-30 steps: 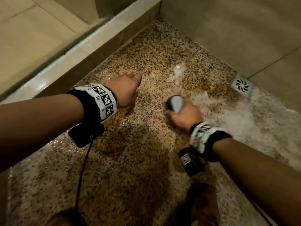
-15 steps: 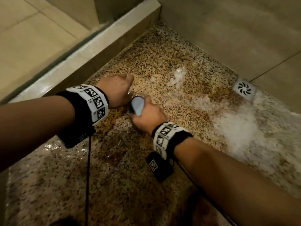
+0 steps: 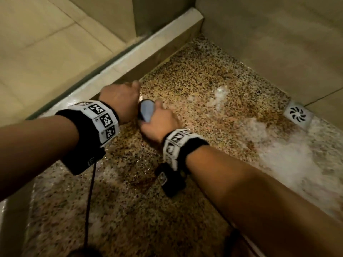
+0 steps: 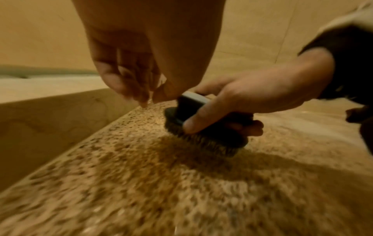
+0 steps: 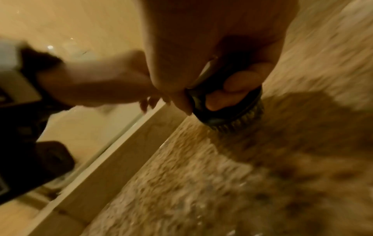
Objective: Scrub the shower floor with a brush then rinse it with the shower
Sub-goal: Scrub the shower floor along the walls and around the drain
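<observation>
The brush [image 4: 203,127] is round and dark, with a grey-topped grip, and stands bristles-down on the floor [image 3: 194,86] beside the curb. The floor is speckled brown stone, wet and glossy, with white foam spread toward the corner drain.

A square white drain cover with a swirl-pattern grate [image 3: 297,115] sits at three o'clock against the beige tiled wall [image 3: 269,43]. A pale stone threshold [image 3: 130,58] runs toward eleven o'clock, beige floor tiles [image 3: 46,43] beyond it.
</observation>
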The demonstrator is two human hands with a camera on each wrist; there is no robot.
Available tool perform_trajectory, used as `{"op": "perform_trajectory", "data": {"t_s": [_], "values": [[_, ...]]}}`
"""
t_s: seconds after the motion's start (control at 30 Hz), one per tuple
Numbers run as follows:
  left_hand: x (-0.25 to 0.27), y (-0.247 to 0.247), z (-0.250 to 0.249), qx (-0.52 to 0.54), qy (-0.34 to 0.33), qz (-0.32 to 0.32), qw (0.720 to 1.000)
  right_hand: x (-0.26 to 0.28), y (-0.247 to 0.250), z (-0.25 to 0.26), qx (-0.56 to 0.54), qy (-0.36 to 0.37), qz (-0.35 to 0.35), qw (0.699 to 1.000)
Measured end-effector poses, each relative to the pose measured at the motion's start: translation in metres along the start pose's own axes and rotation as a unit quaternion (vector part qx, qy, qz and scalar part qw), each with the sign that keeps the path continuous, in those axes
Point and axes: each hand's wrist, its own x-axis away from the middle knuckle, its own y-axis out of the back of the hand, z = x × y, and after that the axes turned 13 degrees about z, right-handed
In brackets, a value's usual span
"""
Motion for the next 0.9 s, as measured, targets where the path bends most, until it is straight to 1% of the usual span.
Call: {"op": "perform_trajectory", "data": {"t_s": [0.03, 0.07, 0.13, 0.17, 0.23, 0.27, 0.3, 0.33, 0.37, 0.4, 0.43, 0.5, 0.57, 0.63, 0.67, 0.73, 0.8, 0.87, 0.9], "values": [[0.003, -0.002, 0.007, -0.002, 0.026, -0.012, 1.0, -0.003, -0.003, 0.0, -0.003, -0.012, 0.008, 1.0], [0.007, -0.004, 0.017, -0.001, 0.047, -0.02, 0.999, -0.005, 0.001, -0.012, -0.031, -0.034, 0.003, 0.999], [0.014, -0.008, 0.034, 0.016, 0.078, -0.017, 0.997, -0.001, 0.031, -0.059, -0.089, -0.106, -0.047, 0.989], [0.018, -0.01, 0.039, 0.027, 0.086, -0.008, 0.996, 0.005, 0.052, -0.087, -0.084, -0.16, -0.07, 0.981], [0.022, -0.008, 0.046, 0.022, 0.084, 0.002, 0.996, 0.021, 0.093, -0.138, -0.012, -0.284, -0.09, 0.955], [0.023, -0.006, 0.048, 0.015, 0.081, 0.005, 0.997, 0.029, 0.105, -0.151, 0.029, -0.32, -0.101, 0.942], [0.024, -0.002, 0.051, 0.012, 0.081, 0.001, 0.997, 0.029, 0.11, -0.152, 0.054, -0.319, -0.118, 0.939], [0.024, 0.003, 0.054, 0.013, 0.083, -0.008, 0.996, 0.024, 0.107, -0.144, 0.054, -0.29, -0.143, 0.945], [0.023, 0.007, 0.055, 0.017, 0.086, -0.021, 0.996, 0.018, 0.097, -0.125, 0.035, -0.249, -0.149, 0.956], [0.023, 0.01, 0.057, 0.024, 0.092, -0.033, 0.995, 0.008, 0.082, -0.099, 0.007, -0.194, -0.141, 0.971], [0.022, 0.012, 0.055, 0.033, 0.097, -0.039, 0.994, -0.004, 0.065, -0.067, -0.025, -0.141, -0.119, 0.983], [0.02, 0.01, 0.053, 0.04, 0.103, -0.026, 0.994, -0.027, 0.029, 0.003, -0.074, -0.048, -0.065, 0.994], [0.018, 0.006, 0.055, 0.047, 0.109, -0.022, 0.993, -0.036, 0.003, 0.061, -0.095, 0.003, -0.027, 0.995], [0.017, 0.006, 0.063, 0.063, 0.129, -0.034, 0.989, -0.041, -0.015, 0.086, -0.101, 0.01, 0.005, 0.995], [0.018, 0.008, 0.068, 0.074, 0.14, -0.04, 0.987, -0.044, -0.022, 0.087, -0.098, 0.005, 0.014, 0.995], [0.018, 0.01, 0.076, 0.091, 0.154, -0.053, 0.982, -0.055, -0.023, 0.079, -0.082, -0.004, 0.005, 0.997], [0.019, 0.01, 0.08, 0.1, 0.155, -0.058, 0.981, -0.066, -0.005, 0.067, -0.075, -0.018, -0.021, 0.997], [0.02, 0.006, 0.082, 0.105, 0.155, -0.058, 0.981, -0.077, 0.024, 0.04, -0.113, -0.072, -0.06, 0.989], [0.021, 0.004, 0.083, 0.108, 0.156, -0.058, 0.98, -0.077, 0.042, 0.016, -0.131, -0.103, -0.084, 0.982]]}}
